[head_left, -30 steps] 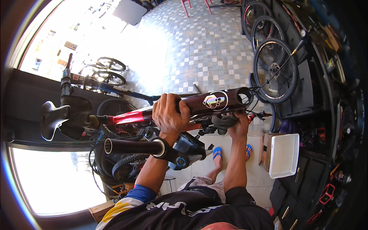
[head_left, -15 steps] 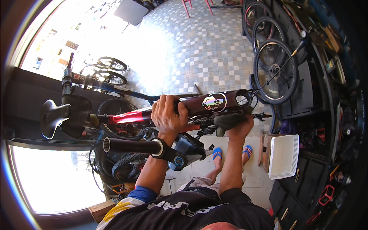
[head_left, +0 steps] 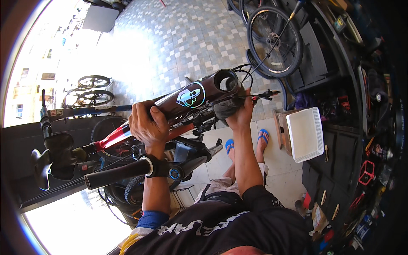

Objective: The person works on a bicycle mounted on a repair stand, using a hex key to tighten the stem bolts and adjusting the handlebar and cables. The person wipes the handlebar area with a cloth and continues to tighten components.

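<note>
Your left hand (head_left: 147, 124) grips the glossy maroon-and-red bicycle frame (head_left: 172, 106); your right hand's (head_left: 241, 111) fingers clutch a crumpled dark-grey cloth (head_left: 224, 109) beside its open round end.

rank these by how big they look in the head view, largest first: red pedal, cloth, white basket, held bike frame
1. Bike frame
2. White basket
3. Cloth, partly hidden by the right hand
4. Red pedal

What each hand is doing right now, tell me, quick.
Left hand: closed around the bicycle frame.
Right hand: closed, holding a dark cloth.
</note>
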Available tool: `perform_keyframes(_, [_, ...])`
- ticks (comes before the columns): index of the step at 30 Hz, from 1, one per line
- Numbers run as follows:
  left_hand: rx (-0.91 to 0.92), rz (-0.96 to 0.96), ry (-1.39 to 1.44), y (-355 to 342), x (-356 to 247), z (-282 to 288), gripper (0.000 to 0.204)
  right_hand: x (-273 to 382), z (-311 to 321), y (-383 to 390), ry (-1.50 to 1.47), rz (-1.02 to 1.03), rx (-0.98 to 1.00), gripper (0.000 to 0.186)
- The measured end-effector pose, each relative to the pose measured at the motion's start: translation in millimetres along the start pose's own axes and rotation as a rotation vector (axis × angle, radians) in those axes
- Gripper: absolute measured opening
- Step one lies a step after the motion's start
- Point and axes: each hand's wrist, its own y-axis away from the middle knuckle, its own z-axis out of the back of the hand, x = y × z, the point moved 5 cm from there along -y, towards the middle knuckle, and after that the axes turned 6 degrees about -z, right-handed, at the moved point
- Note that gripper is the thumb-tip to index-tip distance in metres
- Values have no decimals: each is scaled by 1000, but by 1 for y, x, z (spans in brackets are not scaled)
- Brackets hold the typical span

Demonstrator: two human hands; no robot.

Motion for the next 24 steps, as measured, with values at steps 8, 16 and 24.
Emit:
perform_keyframes(8, [4,-4,-5,0,-1,1,27,-6,0,-19,129,255,318,57])
perform_keyframes(16, [6,-8,6,-3,-1,0,31,-2,-2,-28,549,781,-96,30])
perform_keyframes(24, [5,9,17,-1,1,-2,33,-16,6,-39,179,214,48,28])
